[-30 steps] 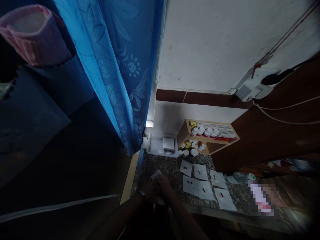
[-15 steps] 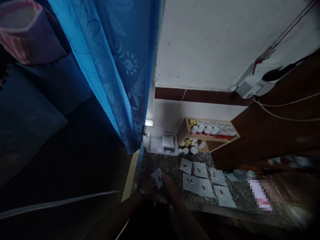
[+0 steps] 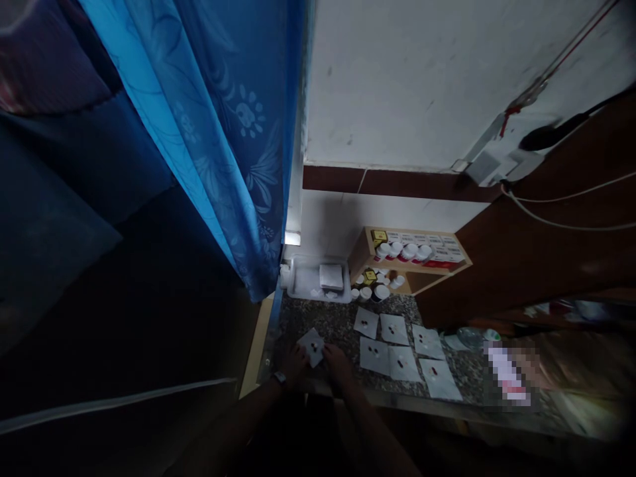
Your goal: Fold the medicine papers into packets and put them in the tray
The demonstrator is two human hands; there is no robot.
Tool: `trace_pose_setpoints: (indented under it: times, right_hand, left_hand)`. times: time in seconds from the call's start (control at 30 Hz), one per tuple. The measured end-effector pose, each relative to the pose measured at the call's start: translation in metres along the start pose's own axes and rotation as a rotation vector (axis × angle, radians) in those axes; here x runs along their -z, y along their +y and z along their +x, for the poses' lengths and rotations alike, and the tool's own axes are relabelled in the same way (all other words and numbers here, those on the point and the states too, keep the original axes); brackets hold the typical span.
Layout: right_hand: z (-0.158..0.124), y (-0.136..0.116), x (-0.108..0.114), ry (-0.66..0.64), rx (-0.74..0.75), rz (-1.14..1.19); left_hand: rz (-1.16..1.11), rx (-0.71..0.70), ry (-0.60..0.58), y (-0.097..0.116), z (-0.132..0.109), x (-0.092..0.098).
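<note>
A small white paper square [image 3: 312,343] lies on the speckled countertop with a few dark and pale pills on it, turned so one corner points away from me. My left hand [image 3: 295,366] grips its left edge, fingers curled in; a watch is on that wrist. At the right corner, the fingers of my right hand [image 3: 338,364] pinch the paper. Dim light blurs the fingertips. To the right, several more paper squares [image 3: 374,358] are spread in two rows, each bearing small dark and pale pills.
Behind, a clear plastic tray [image 3: 298,297] holds a stack of white papers [image 3: 331,277]. Beside it stands a wooden shelf [image 3: 444,281] with white bottles [image 3: 409,252] and boxes. A blue curtain [image 3: 238,152] hangs left; a plastic bottle [image 3: 470,338] lies far right.
The view has shifted slightly. The paper between my hands has turned a little, and my right fingers have drawn back from its pills to its right corner.
</note>
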State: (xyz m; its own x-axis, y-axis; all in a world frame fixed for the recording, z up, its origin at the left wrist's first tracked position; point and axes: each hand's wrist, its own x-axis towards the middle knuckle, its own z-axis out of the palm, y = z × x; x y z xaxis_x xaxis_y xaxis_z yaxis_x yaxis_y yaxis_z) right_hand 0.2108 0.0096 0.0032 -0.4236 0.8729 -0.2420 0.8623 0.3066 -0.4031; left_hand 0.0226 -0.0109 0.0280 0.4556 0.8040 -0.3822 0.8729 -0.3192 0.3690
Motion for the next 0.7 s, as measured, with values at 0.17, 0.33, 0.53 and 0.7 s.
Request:
trace_pose_setpoints:
  times: [0.17, 0.33, 0.53, 0.7]
  right_hand:
    - [-0.002, -0.005, -0.003, 0.063, 0.022, -0.043]
    - [0.001, -0.009, -0.003, 0.037, 0.017, -0.066]
    - [0.002, -0.008, -0.004, -0.029, -0.052, -0.02]
    - [0.0, -0.005, -0.001, -0.082, -0.044, -0.006]
  left_hand:
    - [0.017, 0.036, -0.017, 0.006, 0.004, 0.002]
    - [0.053, 0.111, -0.05, 0.016, 0.012, 0.005]
    - [0.068, 0.083, 0.033, 0.016, 0.013, -0.001]
    - [-0.007, -0.028, 0.021, 0.008, 0.013, 0.002]
